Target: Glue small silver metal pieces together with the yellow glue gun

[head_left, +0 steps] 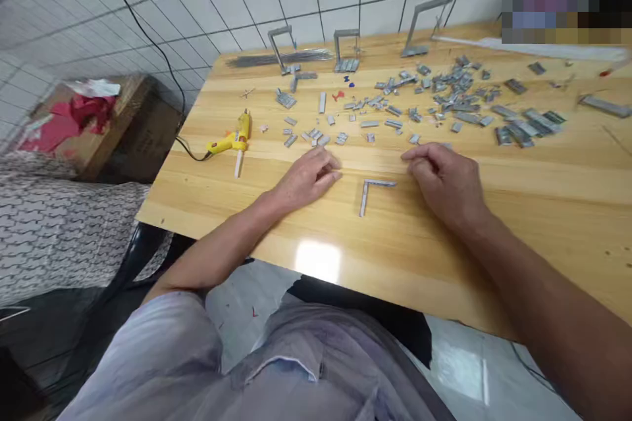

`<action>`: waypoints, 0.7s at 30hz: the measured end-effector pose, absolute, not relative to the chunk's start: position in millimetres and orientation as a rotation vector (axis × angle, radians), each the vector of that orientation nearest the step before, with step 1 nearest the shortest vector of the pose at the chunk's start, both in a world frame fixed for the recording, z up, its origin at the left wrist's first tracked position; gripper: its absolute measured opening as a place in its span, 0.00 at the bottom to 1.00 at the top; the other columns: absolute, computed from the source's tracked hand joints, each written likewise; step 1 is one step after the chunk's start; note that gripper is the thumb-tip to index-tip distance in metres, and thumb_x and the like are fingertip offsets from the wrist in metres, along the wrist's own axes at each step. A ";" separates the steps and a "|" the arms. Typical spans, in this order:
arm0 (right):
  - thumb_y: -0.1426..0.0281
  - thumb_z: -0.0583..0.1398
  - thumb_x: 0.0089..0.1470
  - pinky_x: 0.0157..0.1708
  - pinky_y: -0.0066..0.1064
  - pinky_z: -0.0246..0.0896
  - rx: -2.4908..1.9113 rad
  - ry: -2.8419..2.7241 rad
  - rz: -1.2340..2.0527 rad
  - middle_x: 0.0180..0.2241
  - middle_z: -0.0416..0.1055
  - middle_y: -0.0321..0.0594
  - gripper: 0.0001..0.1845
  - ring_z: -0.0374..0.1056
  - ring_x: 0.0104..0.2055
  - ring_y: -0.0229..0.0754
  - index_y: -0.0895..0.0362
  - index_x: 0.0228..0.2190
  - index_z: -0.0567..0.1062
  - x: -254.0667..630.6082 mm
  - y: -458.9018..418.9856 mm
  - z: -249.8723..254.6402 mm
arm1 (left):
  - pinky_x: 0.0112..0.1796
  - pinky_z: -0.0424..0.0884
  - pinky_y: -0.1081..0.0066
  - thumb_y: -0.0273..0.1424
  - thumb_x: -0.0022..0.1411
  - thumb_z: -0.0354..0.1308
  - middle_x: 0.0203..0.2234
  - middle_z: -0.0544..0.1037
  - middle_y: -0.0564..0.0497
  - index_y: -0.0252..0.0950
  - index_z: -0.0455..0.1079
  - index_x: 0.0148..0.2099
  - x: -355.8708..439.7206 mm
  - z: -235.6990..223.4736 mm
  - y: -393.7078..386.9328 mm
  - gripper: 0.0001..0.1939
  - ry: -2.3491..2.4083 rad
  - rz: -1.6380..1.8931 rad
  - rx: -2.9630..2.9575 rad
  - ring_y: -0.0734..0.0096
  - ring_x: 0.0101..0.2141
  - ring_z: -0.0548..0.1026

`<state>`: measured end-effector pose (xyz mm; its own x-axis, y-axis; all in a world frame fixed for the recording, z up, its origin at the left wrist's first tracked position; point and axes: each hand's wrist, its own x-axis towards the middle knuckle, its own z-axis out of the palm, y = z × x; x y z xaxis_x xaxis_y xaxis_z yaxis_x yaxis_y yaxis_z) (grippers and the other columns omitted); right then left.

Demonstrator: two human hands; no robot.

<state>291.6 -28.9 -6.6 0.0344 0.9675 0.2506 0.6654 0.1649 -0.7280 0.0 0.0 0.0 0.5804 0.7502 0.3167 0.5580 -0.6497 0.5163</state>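
A small L-shaped grey piece [366,192] lies flat on the wooden table [276,230] between my hands. To its left, my left hand [313,177] rests on the tabletop, fingers loosely curled, thumb apart from them, nothing in its grasp. On the other side my right hand [447,185] rests with its index finger stretched toward the middle and the others bent; no object shows in it. Both hands are apart from the L-shaped piece. Just beyond the left fingers sit several short grey strips [316,138].
A yellow glue gun [237,135] with a white stick lies left, its black cord trailing off. Grey frames [340,46] stand along the tiled wall. A pile of grey pieces [454,85] spreads at back right. A cardboard box [111,122] stands beyond the table's left side.
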 end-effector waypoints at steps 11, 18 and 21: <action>0.73 0.58 0.58 0.34 0.37 0.64 -1.558 -1.707 0.535 0.26 0.76 0.36 0.12 0.68 0.26 0.43 0.50 0.37 0.82 292.9 -28.5 -9.6 | 0.45 0.71 0.61 0.28 0.75 0.51 0.34 0.78 0.47 0.38 0.68 0.37 7.8 2.5 0.3 0.10 1.186 0.502 2.518 0.62 0.38 0.73; 0.71 0.58 0.58 0.33 0.37 0.63 -1.546 -1.680 0.539 0.25 0.76 0.36 0.13 0.67 0.26 0.42 0.51 0.37 0.83 292.4 -29.1 -9.5 | 0.48 0.74 0.64 0.31 0.77 0.54 0.39 0.81 0.48 0.37 0.74 0.41 -0.6 0.3 -0.1 0.10 1.129 0.712 2.315 0.65 0.42 0.77; 0.70 0.58 0.57 0.33 0.37 0.62 -1.539 -1.674 0.536 0.25 0.76 0.37 0.13 0.66 0.25 0.43 0.53 0.36 0.84 291.5 -29.0 -9.4 | 0.49 0.74 0.62 0.29 0.76 0.54 0.39 0.81 0.48 0.37 0.75 0.42 -1.6 -1.6 2.5 0.09 1.050 0.677 2.396 0.64 0.43 0.77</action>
